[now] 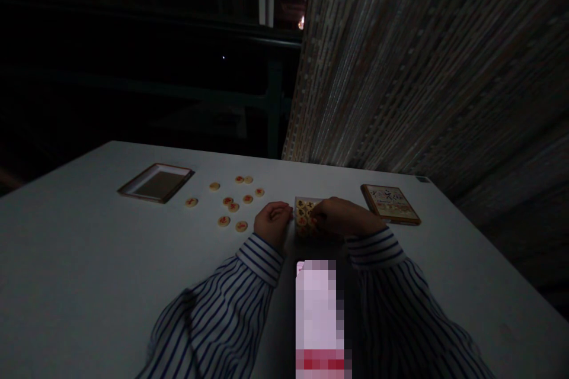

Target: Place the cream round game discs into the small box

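Observation:
A small tray (296, 219) near the middle of the table holds Chinese chess pieces (301, 221), round discs lying in rows. Over its right side is my right hand (344, 216), fingers drawn together and their tips down at the pieces, partly hiding them. It seems to pinch one piece. My left hand (270, 222) rests just left of the tray, its fingers curled and closed, fingertips close to the tray's edge. What is inside the left fingers, if anything, is hidden. Several loose pieces (248, 199) with red marks lie scattered left of my left hand.
A shallow open lid or tray (155, 196) lies at the far left of the white table (111, 260). A flat box with a printed cover (393, 204) lies at the right. A lit, blurred-out screen (317, 308) is between my forearms. A string curtain (377, 71) hangs behind.

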`<state>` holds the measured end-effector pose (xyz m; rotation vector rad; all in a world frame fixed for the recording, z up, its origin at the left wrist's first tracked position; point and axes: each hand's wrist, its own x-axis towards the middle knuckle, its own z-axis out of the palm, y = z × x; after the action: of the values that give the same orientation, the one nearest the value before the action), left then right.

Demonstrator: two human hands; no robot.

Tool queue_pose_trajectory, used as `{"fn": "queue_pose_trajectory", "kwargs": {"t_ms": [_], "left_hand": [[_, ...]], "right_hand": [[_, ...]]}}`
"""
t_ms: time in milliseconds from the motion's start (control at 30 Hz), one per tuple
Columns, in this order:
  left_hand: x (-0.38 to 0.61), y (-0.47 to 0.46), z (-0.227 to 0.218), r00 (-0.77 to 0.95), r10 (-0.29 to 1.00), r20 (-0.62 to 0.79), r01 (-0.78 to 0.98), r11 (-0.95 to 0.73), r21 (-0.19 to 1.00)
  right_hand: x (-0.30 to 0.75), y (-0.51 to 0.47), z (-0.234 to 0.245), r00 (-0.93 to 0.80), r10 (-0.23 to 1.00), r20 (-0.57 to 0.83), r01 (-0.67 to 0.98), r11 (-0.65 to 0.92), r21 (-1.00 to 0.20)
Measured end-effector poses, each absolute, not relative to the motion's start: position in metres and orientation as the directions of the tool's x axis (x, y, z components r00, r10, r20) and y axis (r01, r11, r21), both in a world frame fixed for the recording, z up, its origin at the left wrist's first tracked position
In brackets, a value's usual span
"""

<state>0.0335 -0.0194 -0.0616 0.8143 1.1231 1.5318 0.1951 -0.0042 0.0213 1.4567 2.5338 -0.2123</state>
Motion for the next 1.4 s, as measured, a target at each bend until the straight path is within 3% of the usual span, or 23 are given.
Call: {"fn": "queue_pose_trajectory", "kwargs": {"t_ms": [933, 1400], "left_hand": [[0.032, -0.019, -0.063, -0.233, 0.972, -0.039, -0.320, -0.039, 0.946], [0.034, -0.021, -0.061, -0.277, 0.960, 0.030, -0.217, -0.093, 0.972]], "right_hand": [[0.201, -0.008, 0.037, -0.445, 0.871, -0.209, 0.893, 0.447, -0.039], [0.203, -0.010, 0.041, -0.446, 0.893, -0.062, 0.895, 0.446, -0.023]]}}
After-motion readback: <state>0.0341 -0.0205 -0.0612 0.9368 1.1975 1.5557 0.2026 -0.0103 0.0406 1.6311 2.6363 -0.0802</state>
